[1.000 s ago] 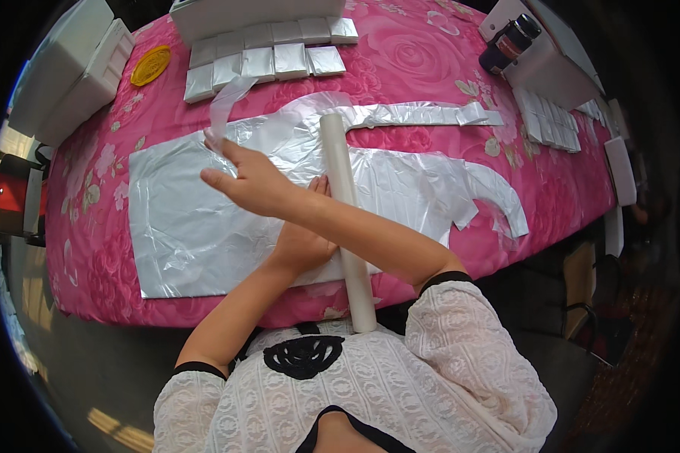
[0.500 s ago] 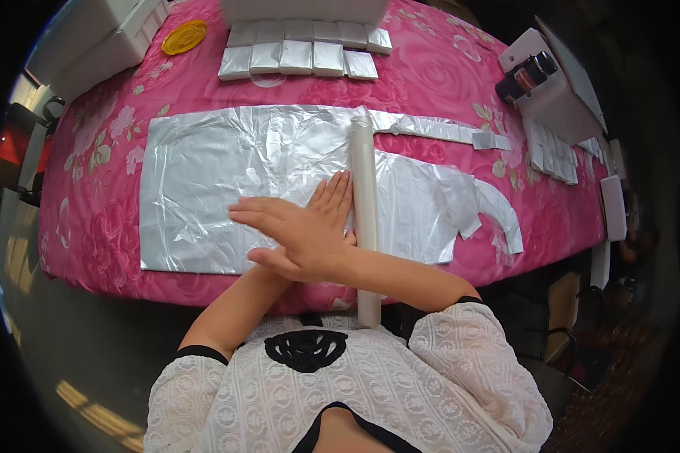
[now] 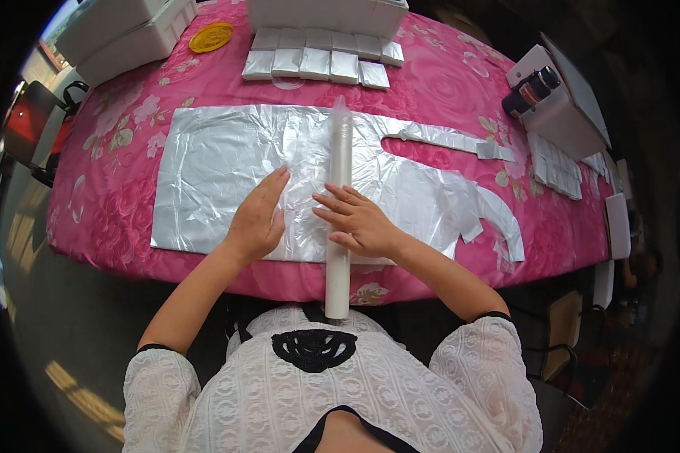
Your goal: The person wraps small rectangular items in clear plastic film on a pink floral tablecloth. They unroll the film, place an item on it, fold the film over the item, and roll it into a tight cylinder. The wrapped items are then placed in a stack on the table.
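Observation:
A stack of thin silvery plastic sheets (image 3: 219, 181), cut in an apron-like shape with two straps, lies flat on the table. Across its middle rests a long pale roll (image 3: 338, 275), its near end jutting past the table edge toward me. My right hand (image 3: 360, 224) lies over the roll, fingers spread and pointing left. To the left of the roll, my left hand (image 3: 257, 215) hovers at or just above the sheet with fingers extended and nothing in it; whether it touches is unclear.
Folded silvery packets (image 3: 315, 63) sit in rows at the back, before a white foam box (image 3: 325, 16). A yellow dish (image 3: 211, 37) stands far left beside another foam box (image 3: 125, 45). At the right are a dark bottle (image 3: 531, 90) and more packets (image 3: 555, 166).
My forearms were crossed and are now apart, the left hand on the left and the right hand over the roll. The roll has shifted left across the sheets.

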`<action>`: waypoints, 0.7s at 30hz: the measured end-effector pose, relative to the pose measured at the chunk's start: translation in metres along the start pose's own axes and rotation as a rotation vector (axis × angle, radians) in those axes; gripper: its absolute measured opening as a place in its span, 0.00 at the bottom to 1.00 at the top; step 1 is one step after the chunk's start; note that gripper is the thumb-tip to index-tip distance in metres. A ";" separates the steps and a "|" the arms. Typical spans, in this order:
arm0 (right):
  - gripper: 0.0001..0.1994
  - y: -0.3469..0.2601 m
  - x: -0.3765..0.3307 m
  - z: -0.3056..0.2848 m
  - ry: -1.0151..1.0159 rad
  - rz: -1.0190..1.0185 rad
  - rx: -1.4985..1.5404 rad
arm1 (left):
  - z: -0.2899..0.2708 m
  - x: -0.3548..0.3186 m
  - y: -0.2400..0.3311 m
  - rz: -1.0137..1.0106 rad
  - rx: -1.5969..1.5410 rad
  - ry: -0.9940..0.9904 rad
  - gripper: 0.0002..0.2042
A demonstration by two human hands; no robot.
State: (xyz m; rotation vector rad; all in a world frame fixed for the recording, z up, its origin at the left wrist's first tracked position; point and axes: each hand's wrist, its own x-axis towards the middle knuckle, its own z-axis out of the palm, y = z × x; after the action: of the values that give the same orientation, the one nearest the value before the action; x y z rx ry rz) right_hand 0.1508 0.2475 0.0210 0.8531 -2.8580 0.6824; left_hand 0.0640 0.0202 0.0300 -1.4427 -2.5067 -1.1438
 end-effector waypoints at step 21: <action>0.27 -0.033 0.193 0.069 -0.149 -0.356 0.007 | -0.088 -0.163 -0.003 -0.699 -0.281 0.290 0.20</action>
State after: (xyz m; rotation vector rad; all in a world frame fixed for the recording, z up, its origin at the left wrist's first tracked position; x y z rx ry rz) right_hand 0.0095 0.0959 0.0109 1.4221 -2.7134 0.6065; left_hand 0.1268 -0.1541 0.0333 -0.3351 -2.7660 -1.6969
